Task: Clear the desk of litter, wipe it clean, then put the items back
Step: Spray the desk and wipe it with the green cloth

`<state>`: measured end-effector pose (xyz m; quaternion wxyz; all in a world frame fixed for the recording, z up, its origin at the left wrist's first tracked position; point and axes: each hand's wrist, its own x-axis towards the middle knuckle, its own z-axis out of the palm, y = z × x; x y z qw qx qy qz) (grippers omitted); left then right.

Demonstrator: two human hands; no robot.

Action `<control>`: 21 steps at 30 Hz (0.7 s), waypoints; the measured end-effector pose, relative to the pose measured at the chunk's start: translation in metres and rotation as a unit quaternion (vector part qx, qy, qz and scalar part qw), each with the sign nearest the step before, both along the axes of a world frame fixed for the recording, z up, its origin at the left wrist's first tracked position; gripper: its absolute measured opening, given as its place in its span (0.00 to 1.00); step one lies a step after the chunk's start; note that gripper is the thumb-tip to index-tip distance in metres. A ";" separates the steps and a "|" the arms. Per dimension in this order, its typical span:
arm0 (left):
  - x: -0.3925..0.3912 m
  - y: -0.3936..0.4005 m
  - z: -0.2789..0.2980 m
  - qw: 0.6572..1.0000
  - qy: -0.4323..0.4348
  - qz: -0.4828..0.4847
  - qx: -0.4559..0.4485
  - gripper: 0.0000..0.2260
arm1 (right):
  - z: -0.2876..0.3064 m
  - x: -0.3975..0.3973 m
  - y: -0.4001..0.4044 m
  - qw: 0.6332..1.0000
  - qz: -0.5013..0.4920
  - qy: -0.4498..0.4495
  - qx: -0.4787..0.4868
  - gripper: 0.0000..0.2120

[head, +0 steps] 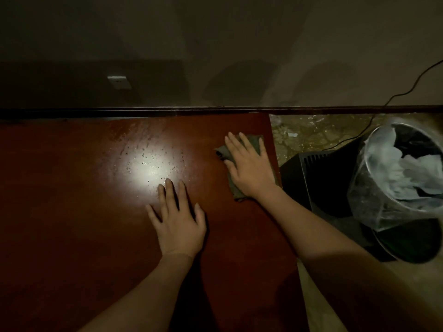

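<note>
A dark red wooden desk [72, 212] fills the lower left, with a bright patch of reflected light near its middle. My right hand [249, 164] lies flat with straight fingers on a grey-green cloth [236, 190], pressing it onto the desk near the right edge. My left hand [178, 219] rests flat on the bare desktop, fingers spread, to the left of the cloth. Small dark specks show on the desk around the lit patch.
To the right of the desk, on the floor, stands a bin [405, 188] lined with a clear bag and holding crumpled white paper. A black box-like object [316, 173] sits between desk and bin. A cable [395, 97] runs down the wall. A wall socket [119, 81] is at the back left.
</note>
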<state>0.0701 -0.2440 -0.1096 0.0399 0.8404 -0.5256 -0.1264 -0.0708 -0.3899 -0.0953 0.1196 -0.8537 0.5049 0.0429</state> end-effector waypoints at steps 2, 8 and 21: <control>-0.001 0.000 0.001 1.000 0.006 0.001 -0.004 0.30 | -0.002 -0.007 0.025 1.000 -0.004 -0.002 0.003 0.26; 0.000 0.002 0.004 0.999 0.037 -0.008 -0.031 0.27 | -0.008 -0.037 0.110 1.000 -0.019 -0.016 -0.013 0.28; -0.012 0.084 0.022 0.983 0.111 -0.103 -0.102 0.23 | -0.014 -0.114 0.298 0.996 -0.077 -0.006 -0.051 0.27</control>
